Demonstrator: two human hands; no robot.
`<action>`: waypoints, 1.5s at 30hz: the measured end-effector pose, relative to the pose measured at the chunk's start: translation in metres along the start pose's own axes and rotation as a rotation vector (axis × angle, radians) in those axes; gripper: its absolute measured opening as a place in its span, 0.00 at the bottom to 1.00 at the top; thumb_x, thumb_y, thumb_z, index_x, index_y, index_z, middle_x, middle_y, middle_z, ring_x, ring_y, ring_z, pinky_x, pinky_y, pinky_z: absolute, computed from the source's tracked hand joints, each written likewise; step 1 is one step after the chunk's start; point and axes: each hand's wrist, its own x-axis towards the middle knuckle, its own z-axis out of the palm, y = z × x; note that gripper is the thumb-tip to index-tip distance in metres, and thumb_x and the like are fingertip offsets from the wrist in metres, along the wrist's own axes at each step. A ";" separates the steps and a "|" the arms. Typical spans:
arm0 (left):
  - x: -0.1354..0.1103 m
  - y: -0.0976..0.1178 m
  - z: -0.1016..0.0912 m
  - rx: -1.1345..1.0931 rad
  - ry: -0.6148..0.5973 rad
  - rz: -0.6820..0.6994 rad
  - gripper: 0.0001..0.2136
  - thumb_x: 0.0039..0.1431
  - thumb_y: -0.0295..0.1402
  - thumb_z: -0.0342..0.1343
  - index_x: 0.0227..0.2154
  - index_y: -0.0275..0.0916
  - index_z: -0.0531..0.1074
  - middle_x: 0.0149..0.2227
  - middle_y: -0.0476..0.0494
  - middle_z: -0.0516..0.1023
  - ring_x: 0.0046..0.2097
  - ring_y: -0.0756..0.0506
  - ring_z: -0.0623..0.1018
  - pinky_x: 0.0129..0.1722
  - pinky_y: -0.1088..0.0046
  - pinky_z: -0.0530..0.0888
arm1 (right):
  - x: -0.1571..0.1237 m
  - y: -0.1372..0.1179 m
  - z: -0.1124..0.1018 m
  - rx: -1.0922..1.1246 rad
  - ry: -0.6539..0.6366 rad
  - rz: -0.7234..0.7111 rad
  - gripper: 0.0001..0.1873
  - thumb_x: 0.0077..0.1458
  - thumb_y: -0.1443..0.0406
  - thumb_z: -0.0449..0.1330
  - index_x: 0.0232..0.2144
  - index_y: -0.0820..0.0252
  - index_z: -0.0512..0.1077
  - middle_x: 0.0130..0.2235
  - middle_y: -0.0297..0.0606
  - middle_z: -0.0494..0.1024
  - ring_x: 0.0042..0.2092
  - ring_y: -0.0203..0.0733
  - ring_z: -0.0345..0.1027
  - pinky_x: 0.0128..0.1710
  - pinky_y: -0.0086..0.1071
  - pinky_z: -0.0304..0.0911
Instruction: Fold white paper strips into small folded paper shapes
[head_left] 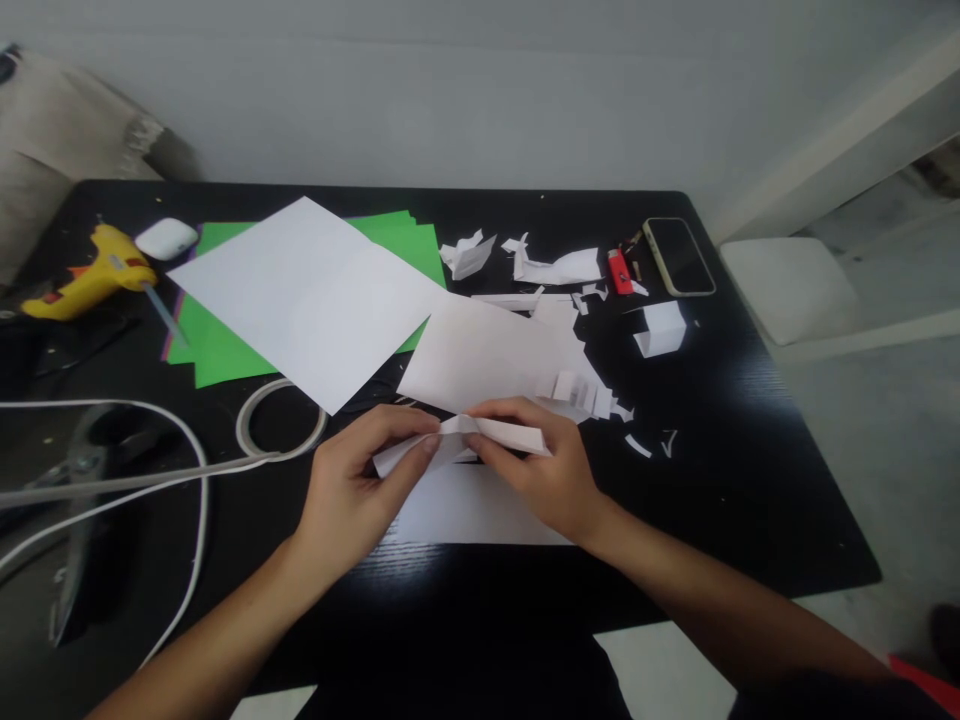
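Note:
A folded strip of white paper (pixel 514 436) is held between my two hands, above the near middle of the black table. My left hand (pixel 365 470) pinches its left part between thumb and fingers. On the other side, my right hand (pixel 544 470) grips it close to the middle, and the strip's right end shows over the fingers. The paper bends up slightly between the two thumbs. Below my hands lies a flat white sheet (pixel 480 515). Just beyond them rests another white sheet (pixel 491 350), with small folded paper pieces (pixel 574 392) on its right part.
A white sheet (pixel 307 300) overlaps green sheets (pixel 225 358) at the left. Farther left are a yellow glue gun (pixel 112 270), a white case (pixel 166 239) and white cable (pixel 202 500). Paper scraps (pixel 559 268), a red lighter (pixel 619 272) and a phone (pixel 679 257) lie toward the back right.

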 end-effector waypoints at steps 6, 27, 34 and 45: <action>-0.002 0.001 0.000 -0.025 0.019 -0.012 0.04 0.66 0.30 0.61 0.40 0.42 0.80 0.41 0.48 0.83 0.43 0.48 0.81 0.44 0.73 0.77 | -0.002 0.004 0.003 -0.036 0.041 -0.132 0.10 0.58 0.71 0.67 0.42 0.54 0.81 0.40 0.34 0.84 0.42 0.40 0.79 0.44 0.34 0.74; -0.002 -0.007 0.003 -0.062 -0.205 0.043 0.11 0.66 0.28 0.60 0.49 0.44 0.77 0.46 0.44 0.79 0.41 0.48 0.79 0.38 0.72 0.78 | -0.003 0.004 0.001 -0.059 -0.025 -0.250 0.13 0.62 0.73 0.63 0.46 0.54 0.80 0.43 0.36 0.85 0.44 0.40 0.81 0.45 0.34 0.76; -0.003 -0.009 0.006 -0.070 -0.134 -0.004 0.06 0.65 0.31 0.62 0.43 0.42 0.81 0.42 0.43 0.83 0.38 0.47 0.82 0.35 0.72 0.79 | -0.003 0.007 0.002 -0.064 -0.040 -0.158 0.11 0.59 0.69 0.69 0.45 0.53 0.82 0.43 0.34 0.87 0.43 0.41 0.82 0.47 0.34 0.77; 0.000 -0.004 0.005 -0.247 -0.138 -0.174 0.02 0.62 0.32 0.64 0.34 0.40 0.79 0.38 0.45 0.84 0.39 0.46 0.83 0.36 0.74 0.79 | -0.004 0.005 0.002 -0.047 -0.094 -0.090 0.06 0.59 0.67 0.69 0.40 0.55 0.84 0.40 0.36 0.87 0.42 0.43 0.83 0.44 0.35 0.78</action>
